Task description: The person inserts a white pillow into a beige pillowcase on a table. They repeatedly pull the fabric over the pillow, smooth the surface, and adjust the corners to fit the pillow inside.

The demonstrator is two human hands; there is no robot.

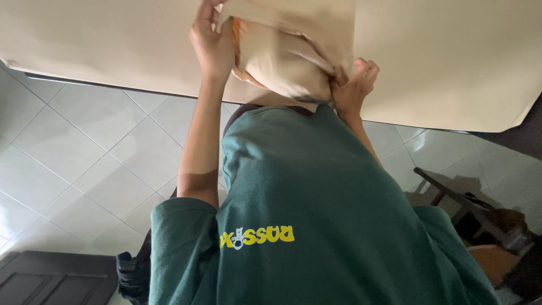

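A bulging beige fabric bundle [285, 62] with a thin orange edge lies on a wide beige sheet-covered surface [101, 45] in front of me. My left hand [210, 42] grips the bundle's upper left edge, with the fingers curled over the fold. At the lower right corner of the bundle my right hand [354, 85] pinches the gathered cloth. Both of my arms reach up from my green shirt [316, 214], which fills the lower frame. The far side of the bundle runs out of the top of the view.
Pale glossy floor tiles [84, 164] show below the surface's edge. A dark panelled door or board [51, 277] sits at the lower left. Dark wooden furniture [474, 209] with brown items stands at the lower right.
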